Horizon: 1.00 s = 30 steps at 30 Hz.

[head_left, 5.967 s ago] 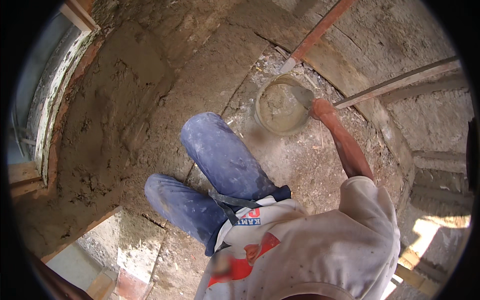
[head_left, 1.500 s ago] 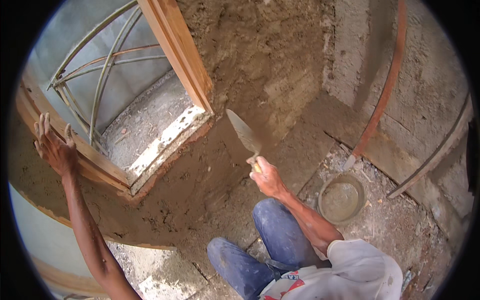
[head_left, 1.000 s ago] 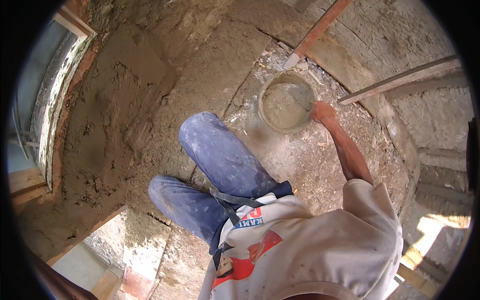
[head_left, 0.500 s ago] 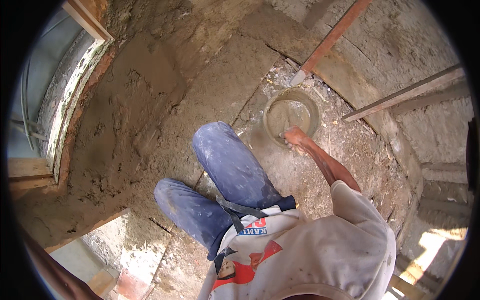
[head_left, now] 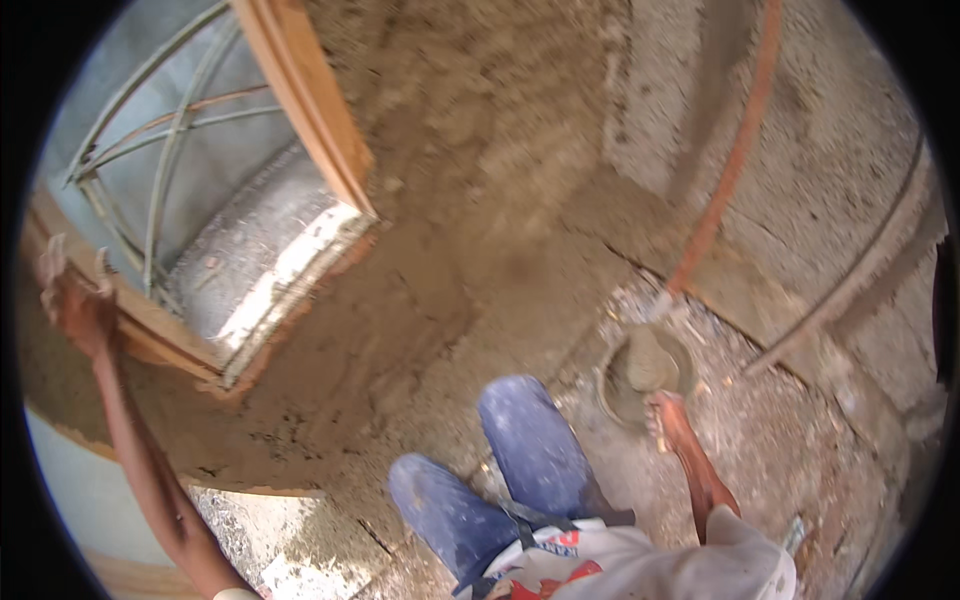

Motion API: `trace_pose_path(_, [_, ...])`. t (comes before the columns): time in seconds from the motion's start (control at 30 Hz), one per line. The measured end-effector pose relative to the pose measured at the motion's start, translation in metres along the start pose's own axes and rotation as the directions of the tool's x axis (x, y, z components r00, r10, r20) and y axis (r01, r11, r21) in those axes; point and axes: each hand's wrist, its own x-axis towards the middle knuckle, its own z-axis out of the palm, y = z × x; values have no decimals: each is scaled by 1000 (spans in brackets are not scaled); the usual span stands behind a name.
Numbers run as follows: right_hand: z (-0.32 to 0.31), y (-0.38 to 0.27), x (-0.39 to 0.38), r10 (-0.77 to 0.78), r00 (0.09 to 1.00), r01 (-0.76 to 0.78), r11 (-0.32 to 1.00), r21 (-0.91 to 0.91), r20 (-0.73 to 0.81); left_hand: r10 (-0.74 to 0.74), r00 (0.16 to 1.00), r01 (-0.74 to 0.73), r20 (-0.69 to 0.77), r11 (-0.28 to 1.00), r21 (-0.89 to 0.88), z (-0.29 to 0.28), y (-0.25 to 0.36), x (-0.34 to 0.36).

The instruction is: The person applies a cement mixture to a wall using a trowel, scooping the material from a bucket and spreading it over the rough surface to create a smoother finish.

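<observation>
My right hand (head_left: pixel 668 412) is closed round a trowel, and the end of its handle (head_left: pixel 662 446) pokes out below my fist. Its blade is covered by a heap of wet grey mortar (head_left: pixel 652 362) over a round bucket (head_left: pixel 608 392). Far to the left, my raised left hand (head_left: pixel 80 305) has its fingers apart, against or just beside the wooden window frame (head_left: pixel 165 325). It holds nothing that I can see. I cannot tell how firmly it touches the frame.
Wet brown plaster (head_left: pixel 400 310) covers the wall round the window opening. A reddish wooden strip (head_left: pixel 722 190) and a darker pole (head_left: pixel 850 275) lean beyond the bucket. My bent knees (head_left: pixel 525 410) are between the wall and the bucket. Debris litters the floor (head_left: pixel 790 450).
The view has shifted, showing more of the window at left. My left arm has risen from the lower left edge to the window frame. Mortar now sits heaped at my right hand above the bucket.
</observation>
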Motion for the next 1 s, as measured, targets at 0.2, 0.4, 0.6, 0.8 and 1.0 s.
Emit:
trace_pose_path(0.2, [65, -172, -87, -644, 765, 529, 649, 547, 24, -28, 998, 28, -47, 1000, -11, -19, 19, 4])
trace_pose_path(0.4, [182, -334, -157, -858, 130, 863, -148, 483, -496, -51, 998, 50, -28, 998, -40, -25, 22, 5])
trace_pose_path(0.6, [311, -470, -131, -355, -475, 864, -364, -349, -805, -109, 992, 108, 59, 994, 19, -21, 19, 3])
trace_pose_path(0.8, [436, -337, -118, -941, -13, 994, 26, 111, 337, -83, 996, 84, 14, 995, -56, -24, 23, 1])
trace_pose_path(1.0, [326, -100, -30, -652, 550, 774, 632, -26, 522, 11, 999, -12, -32, 1000, -15, -14, 12, -1])
